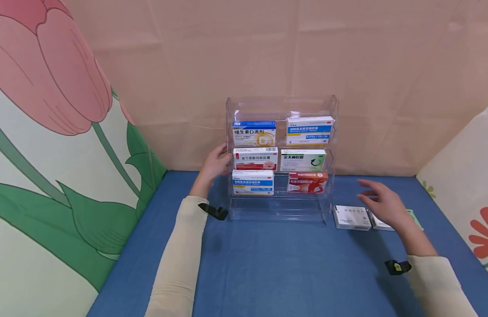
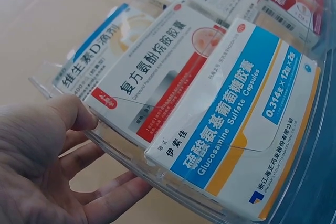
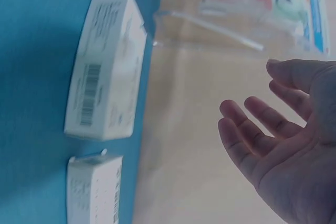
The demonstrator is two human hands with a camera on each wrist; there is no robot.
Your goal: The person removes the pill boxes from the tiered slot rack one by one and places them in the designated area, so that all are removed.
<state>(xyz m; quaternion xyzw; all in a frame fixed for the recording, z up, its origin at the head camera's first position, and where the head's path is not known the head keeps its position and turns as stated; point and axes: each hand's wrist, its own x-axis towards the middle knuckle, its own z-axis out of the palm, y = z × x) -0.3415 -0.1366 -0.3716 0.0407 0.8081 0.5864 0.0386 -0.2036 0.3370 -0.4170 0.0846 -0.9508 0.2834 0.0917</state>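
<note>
When recorded, comprised one clear rack (image 1: 277,208), upright on a blue table (image 1: 267,273), with boxes in three rows. Carried, at top, a D3 box (image 1: 254,134) at left and a blue-banded box (image 1: 310,130) at right; in the middle, a red-striped box (image 1: 255,159) and a green-marked box (image 1: 303,160); at bottom, a glucosamine box (image 1: 253,182) and a red box (image 1: 307,182). Included also, just beside the rack's right foot, a white box (image 1: 352,218), then a second white box (image 1: 381,224) partly hidden behind the right hand (image 1: 382,204). Listed the left hand (image 1: 215,165) with thumb at the rack's left edge and fingers loosely apart alongside; could not tell whether pinching. Recorded the right hand near the white boxes, with fingers spread, softly bent, gripping nothing. Seemed to call for light, even support on the side wall, off the box fronts; risked, with an abrupt push, jolting boxes from the ledges. Appeared to favour a matching right-hand hold opposite, keeping the base flat.
</note>
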